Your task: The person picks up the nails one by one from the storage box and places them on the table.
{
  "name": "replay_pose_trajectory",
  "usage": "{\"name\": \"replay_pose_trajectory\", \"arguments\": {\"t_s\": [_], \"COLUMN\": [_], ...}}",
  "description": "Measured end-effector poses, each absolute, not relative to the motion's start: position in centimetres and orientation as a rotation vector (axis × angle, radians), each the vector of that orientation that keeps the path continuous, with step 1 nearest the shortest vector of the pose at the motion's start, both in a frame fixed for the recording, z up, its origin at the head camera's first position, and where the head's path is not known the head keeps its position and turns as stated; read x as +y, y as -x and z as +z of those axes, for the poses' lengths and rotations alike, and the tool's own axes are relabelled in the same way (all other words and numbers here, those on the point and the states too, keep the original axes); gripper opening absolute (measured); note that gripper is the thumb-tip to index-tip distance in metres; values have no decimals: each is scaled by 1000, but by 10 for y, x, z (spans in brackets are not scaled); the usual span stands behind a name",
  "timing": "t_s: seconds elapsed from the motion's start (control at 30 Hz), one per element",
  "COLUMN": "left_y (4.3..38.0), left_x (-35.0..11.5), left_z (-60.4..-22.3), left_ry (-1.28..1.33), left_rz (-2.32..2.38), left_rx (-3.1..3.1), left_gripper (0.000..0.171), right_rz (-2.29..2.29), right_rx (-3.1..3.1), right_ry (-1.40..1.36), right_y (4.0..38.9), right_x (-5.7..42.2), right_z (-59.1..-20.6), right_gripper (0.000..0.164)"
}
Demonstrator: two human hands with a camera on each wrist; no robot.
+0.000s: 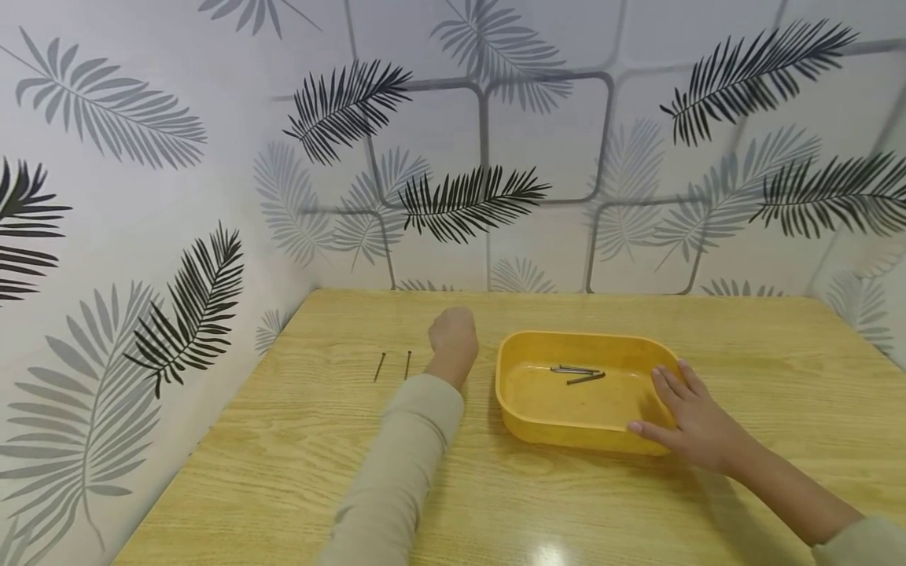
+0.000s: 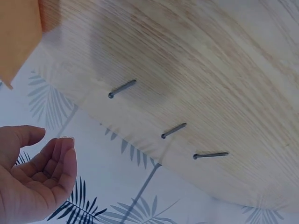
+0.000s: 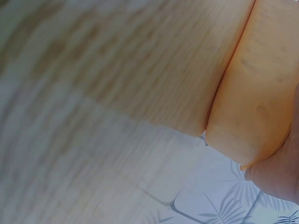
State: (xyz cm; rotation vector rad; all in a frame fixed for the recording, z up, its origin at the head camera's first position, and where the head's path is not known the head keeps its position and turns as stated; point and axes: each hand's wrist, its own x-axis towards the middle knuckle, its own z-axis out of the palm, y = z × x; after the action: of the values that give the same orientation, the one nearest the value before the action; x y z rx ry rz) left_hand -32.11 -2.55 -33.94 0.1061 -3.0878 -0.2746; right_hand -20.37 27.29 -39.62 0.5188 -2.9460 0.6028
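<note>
A yellow wood-grain table (image 1: 255,479) carries an orange-yellow rectangular plastic tray (image 1: 576,436), touched by the right hand (image 1: 699,420), fingers spread, unclenched. Near the left hand (image 1: 455,339), loosely curled and empty, lie three dark metal nails (image 2: 123,88); others lie inside the tray.

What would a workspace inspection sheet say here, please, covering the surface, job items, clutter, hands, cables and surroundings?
Surface: wood-grain table.
Job items: three screws lying apart on the table in the left wrist view; yellow tray containing more screws.
Clutter: nothing seen.
Left hand: left of the tray, fingers loosely curled, nothing seen in it.
Right hand: touching the tray's right end.
Cables: nothing seen.
Surroundings: leaf-patterned walls behind and at left.
</note>
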Motion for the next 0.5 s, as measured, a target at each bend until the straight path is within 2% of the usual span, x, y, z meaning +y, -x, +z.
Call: {"name": "replay_pose_trajectory", "arguments": {"t_s": [0.5], "left_y": [315], "left_x": [7], "left_z": [-338], "left_ry": [81], "left_rz": [-114], "left_rx": [-3058], "left_gripper": [14], "right_rz": [600], "right_rx": [-2959], "right_ry": [-503], "right_y": [203], "right_x": [273], "right_z": [-395], "right_gripper": [92]}}
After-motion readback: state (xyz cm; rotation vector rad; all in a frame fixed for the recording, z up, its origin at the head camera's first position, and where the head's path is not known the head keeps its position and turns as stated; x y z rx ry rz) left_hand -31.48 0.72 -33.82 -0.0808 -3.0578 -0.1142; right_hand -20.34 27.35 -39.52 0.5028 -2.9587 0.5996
